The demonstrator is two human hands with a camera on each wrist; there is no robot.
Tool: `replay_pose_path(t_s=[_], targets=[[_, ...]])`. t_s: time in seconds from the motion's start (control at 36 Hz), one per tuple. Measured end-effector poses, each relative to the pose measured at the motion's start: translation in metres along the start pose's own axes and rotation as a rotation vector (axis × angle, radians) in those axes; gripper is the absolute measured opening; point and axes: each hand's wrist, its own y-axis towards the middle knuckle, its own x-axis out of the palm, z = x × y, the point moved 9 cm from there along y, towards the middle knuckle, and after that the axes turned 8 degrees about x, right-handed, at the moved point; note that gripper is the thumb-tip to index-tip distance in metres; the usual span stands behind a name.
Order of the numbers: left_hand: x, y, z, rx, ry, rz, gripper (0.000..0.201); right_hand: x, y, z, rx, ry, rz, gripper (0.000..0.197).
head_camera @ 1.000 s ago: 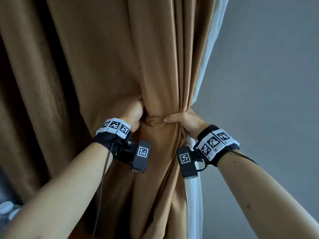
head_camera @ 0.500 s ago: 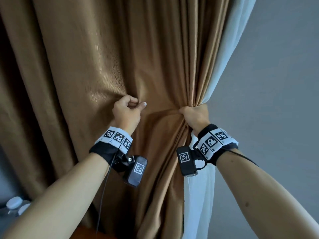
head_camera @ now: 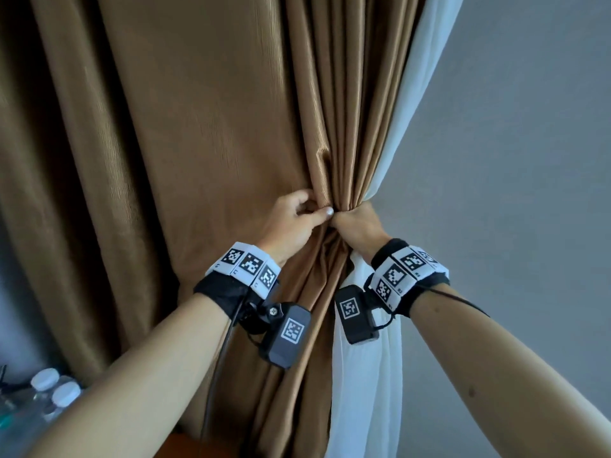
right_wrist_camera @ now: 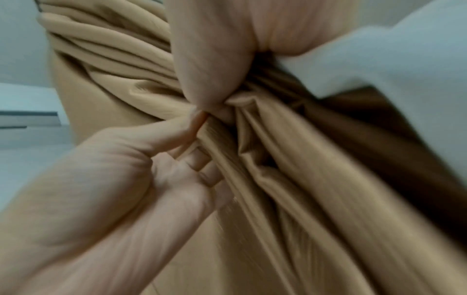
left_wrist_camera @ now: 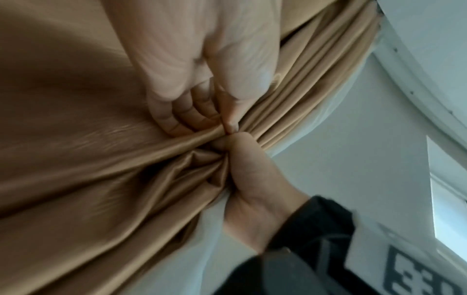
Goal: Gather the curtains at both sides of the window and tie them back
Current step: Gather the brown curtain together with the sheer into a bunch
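Observation:
A brown curtain (head_camera: 215, 143) hangs in front of me, with a white sheer curtain (head_camera: 370, 375) behind its right edge. My right hand (head_camera: 358, 226) grips the bunched right-hand folds of the brown curtain together with the sheer. Beside it, my left hand (head_camera: 297, 219) pinches a fresh fold of the brown curtain and holds it against the bunch, thumb tip touching the right hand. In the left wrist view the left fingers (left_wrist_camera: 182, 115) curl into the cloth (left_wrist_camera: 76, 139) and the right hand (left_wrist_camera: 250, 179) clamps the gathers. The right wrist view shows the same bunch (right_wrist_camera: 265, 149). No tie-back is visible.
A grey wall (head_camera: 512, 160) lies to the right of the curtains. Plastic bottles with white caps (head_camera: 54, 388) stand at the lower left. A wooden surface edge (head_camera: 185, 447) shows at the bottom, below the curtain.
My left hand has moved right, drawing a fold of brown curtain across to the bunch held by my right hand. The gap between the hands has closed.

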Motion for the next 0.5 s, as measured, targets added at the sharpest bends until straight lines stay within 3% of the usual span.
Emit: replay_pose_path(t_s=[0.11,0.19,0.25,0.36,0.5], targets=[[0.003,-0.003,-0.005,-0.047,-0.141,0.002,0.026,0.009,-0.003,0.002,0.032,-0.057,-0.235,0.084],[-0.001,-0.003,-0.015,-0.139,-0.269,0.069,0.032,0.017,-0.012,0.0,0.044,0.073,-0.42,0.071],[-0.001,-0.003,-0.019,-0.199,-0.332,0.093,0.031,0.016,-0.012,-0.003,0.004,0.104,-0.364,0.074],[0.01,-0.007,-0.021,-0.351,-0.451,-0.022,0.033,0.004,-0.004,-0.001,-0.089,0.072,-0.038,0.079],[-0.008,-0.002,-0.02,-0.371,-0.322,0.043,0.035,-0.003,0.0,0.003,-0.04,0.025,0.024,0.077]])
